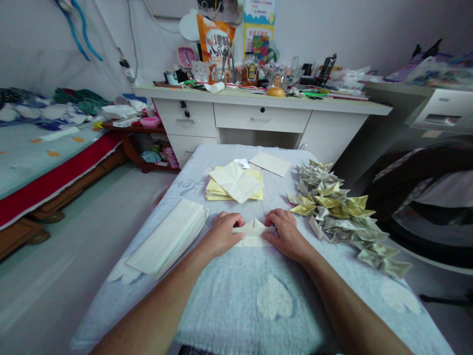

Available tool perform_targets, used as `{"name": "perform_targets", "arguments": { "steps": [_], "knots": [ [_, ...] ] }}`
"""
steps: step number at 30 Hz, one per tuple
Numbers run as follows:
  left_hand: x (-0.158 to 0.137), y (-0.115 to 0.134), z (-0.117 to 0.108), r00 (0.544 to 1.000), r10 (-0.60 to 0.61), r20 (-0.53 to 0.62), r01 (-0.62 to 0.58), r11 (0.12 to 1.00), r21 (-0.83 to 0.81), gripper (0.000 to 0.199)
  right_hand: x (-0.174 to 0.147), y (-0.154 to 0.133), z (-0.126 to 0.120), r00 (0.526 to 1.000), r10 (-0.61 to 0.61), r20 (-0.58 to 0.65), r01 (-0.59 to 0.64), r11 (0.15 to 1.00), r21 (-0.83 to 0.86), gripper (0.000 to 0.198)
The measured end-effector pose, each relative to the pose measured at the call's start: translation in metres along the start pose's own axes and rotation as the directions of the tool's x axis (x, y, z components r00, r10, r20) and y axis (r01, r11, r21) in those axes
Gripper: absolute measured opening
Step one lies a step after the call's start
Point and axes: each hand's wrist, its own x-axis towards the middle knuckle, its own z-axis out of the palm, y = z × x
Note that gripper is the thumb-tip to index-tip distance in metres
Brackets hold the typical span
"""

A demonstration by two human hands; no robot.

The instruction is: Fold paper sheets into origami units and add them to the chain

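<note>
A partly folded sheet of pale paper (253, 241) lies on the cloth-covered table, a pointed flap standing up at its far side. My left hand (226, 230) pinches its left end between thumb and fingers. At the right end, my right hand (284, 231) grips the same paper in a like pinch. Beyond the hands, a creased white square sheet (236, 181) rests on a stack of yellow paper (216, 193). Left of my left hand lies a thick bundle of long folded white paper (168, 238). Several finished folded paper shapes (340, 207), grey and yellow, are heaped at the right.
A flat cream card (270, 163) lies at the table's far side. Behind stands a white desk (262, 116) crowded with a jar (250, 70), an orange bag (214, 47) and small items. A bed (55, 153) is at left, a washing machine (436, 172) at right.
</note>
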Motion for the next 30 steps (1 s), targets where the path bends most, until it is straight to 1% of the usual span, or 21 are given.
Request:
{"name": "perform_targets", "arguments": {
  "steps": [2, 4, 5, 6, 8, 10, 11, 12, 14, 16, 19, 21, 22, 24, 26, 27, 28, 29, 30],
  "knots": [
    [0.0, 0.001, 0.0, 0.999, 0.034, 0.012, -0.032, 0.993, -0.117, 0.006, 0.001, 0.001, 0.0, 0.999, 0.013, -0.05, -0.011, 0.999, 0.04, 0.012],
    [0.0, 0.0, 0.001, 0.999, 0.029, -0.014, -0.032, 0.968, -0.248, 0.006, 0.003, 0.004, 0.001, 0.986, 0.045, -0.16, -0.024, 0.991, 0.129, 0.015],
    [0.001, 0.0, 0.001, 0.999, 0.009, -0.035, -0.02, 0.945, -0.326, 0.008, 0.004, 0.005, 0.002, 0.969, 0.074, -0.235, -0.027, 0.98, 0.197, 0.02],
    [0.002, -0.001, 0.002, 0.999, -0.017, -0.047, -0.004, 0.911, -0.412, 0.011, 0.005, 0.006, 0.002, 0.946, 0.111, -0.304, -0.024, 0.961, 0.274, 0.027],
    [0.003, 0.0, 0.003, 0.997, -0.06, -0.038, 0.026, 0.804, -0.595, 0.018, 0.006, 0.008, 0.003, 0.909, 0.19, -0.372, -0.019, 0.909, 0.417, 0.042],
    [0.003, 0.002, 0.005, 0.998, -0.068, 0.006, 0.05, 0.662, -0.748, 0.022, 0.006, 0.006, 0.003, 0.905, 0.237, -0.353, -0.02, 0.853, 0.521, 0.051],
    [0.003, 0.005, 0.006, 0.998, -0.068, 0.012, 0.051, 0.6, -0.798, 0.024, 0.005, 0.005, 0.003, 0.918, 0.239, -0.316, -0.021, 0.827, 0.562, 0.052],
    [0.003, 0.007, 0.007, 0.998, -0.058, 0.019, 0.049, 0.555, -0.83, 0.026, 0.005, 0.003, 0.004, 0.937, 0.225, -0.268, -0.02, 0.799, 0.602, 0.052],
    [0.003, 0.012, 0.01, 0.999, -0.045, 0.011, 0.033, 0.521, -0.853, 0.028, 0.005, -0.001, 0.008, 0.973, 0.171, -0.154, -0.021, 0.73, 0.683, 0.045],
    [0.002, 0.015, 0.014, 0.999, -0.039, 0.018, 0.036, 0.547, -0.836, 0.027, 0.005, -0.006, 0.014, 0.988, 0.135, -0.07, -0.032, 0.637, 0.77, 0.041],
    [0.0, 0.016, 0.021, 0.998, -0.019, 0.062, 0.059, 0.645, -0.762, 0.026, 0.006, -0.014, 0.02, 0.996, 0.083, 0.04, -0.075, 0.481, 0.873, 0.035],
    [0.0, 0.014, 0.026, 0.997, 0.013, 0.078, 0.048, 0.675, -0.736, 0.029, 0.006, -0.018, 0.022, 0.995, 0.079, 0.061, -0.089, 0.417, 0.905, 0.032],
    [-0.001, 0.014, 0.028, 0.996, 0.025, 0.086, 0.045, 0.689, -0.724, 0.034, 0.006, -0.02, 0.022, 0.995, 0.085, 0.06, -0.089, 0.395, 0.914, 0.031],
    [-0.001, 0.012, 0.03, 0.994, 0.041, 0.101, 0.042, 0.711, -0.702, 0.039, 0.007, -0.02, 0.021, 0.992, 0.111, 0.055, -0.092, 0.364, 0.927, 0.031],
    [-0.002, 0.011, 0.03, 0.994, 0.049, 0.1, 0.032, 0.735, -0.677, 0.039, 0.008, -0.018, 0.02, 0.985, 0.169, 0.045, -0.103, 0.351, 0.931, 0.031],
    [-0.003, 0.011, 0.03, 0.995, 0.051, 0.09, 0.021, 0.752, -0.659, 0.038, 0.008, -0.016, 0.019, 0.977, 0.209, 0.029, -0.105, 0.363, 0.926, 0.03],
    [-0.004, 0.012, 0.028, 0.996, 0.052, 0.07, 0.004, 0.771, -0.637, 0.038, 0.009, -0.014, 0.017, 0.968, 0.249, 0.001, -0.102, 0.394, 0.914, 0.028],
    [-0.004, 0.013, 0.027, 0.998, 0.052, 0.04, -0.017, 0.792, -0.61, 0.038, 0.009, -0.012, 0.016, 0.958, 0.284, -0.044, -0.091, 0.445, 0.891, 0.026],
    [-0.005, 0.014, 0.025, 0.999, 0.053, 0.004, -0.041, 0.815, -0.579, 0.038, 0.009, -0.01, 0.014, 0.947, 0.304, -0.105, -0.072, 0.52, 0.851, 0.024]
  ]
}}
